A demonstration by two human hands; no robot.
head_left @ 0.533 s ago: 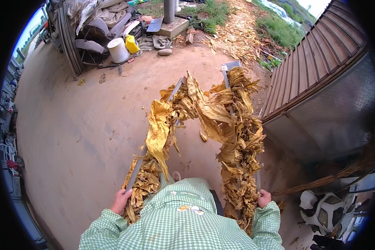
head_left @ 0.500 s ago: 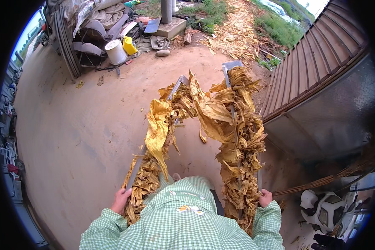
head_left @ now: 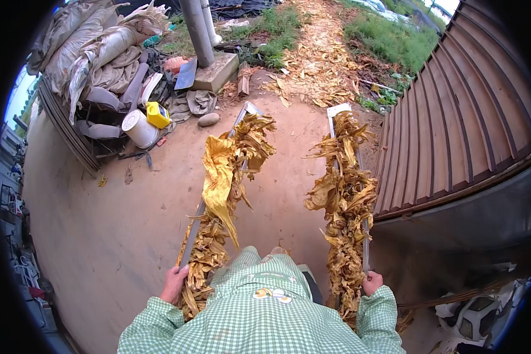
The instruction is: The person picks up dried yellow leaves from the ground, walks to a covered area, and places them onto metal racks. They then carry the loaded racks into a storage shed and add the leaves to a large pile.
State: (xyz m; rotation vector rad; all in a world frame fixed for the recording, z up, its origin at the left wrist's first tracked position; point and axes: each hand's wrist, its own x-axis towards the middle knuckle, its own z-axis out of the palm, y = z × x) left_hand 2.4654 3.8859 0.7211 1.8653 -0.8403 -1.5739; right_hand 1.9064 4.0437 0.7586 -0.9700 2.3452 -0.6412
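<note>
My left hand [head_left: 174,284] is closed around the near end of a long metal rack rail [head_left: 193,237], packed with dried yellow-brown tobacco leaves [head_left: 207,255]. One broad, bright yellow leaf [head_left: 218,177] droops over that rack's middle. My right hand [head_left: 372,283] grips a second metal rack's rail [head_left: 366,246], with crumpled brown tobacco leaves [head_left: 343,253] bunched along its inner side. Both racks stretch out ahead of me, one on each side of my body, with a gap between them. Leaves hide parts of the rails.
Ahead lies a path strewn with leaves [head_left: 312,59], beside grass. A ribbed brown metal panel [head_left: 448,130] rises close on the right. Far left, a white bucket [head_left: 139,128], a yellow jug [head_left: 157,114] and piled sacks sit near a post [head_left: 197,35] on a concrete block.
The racks' far ends have moved apart, and the leaves that bridged them no longer span the gap. The post and bucket appear nearer and farther left. Both hands keep their hold.
</note>
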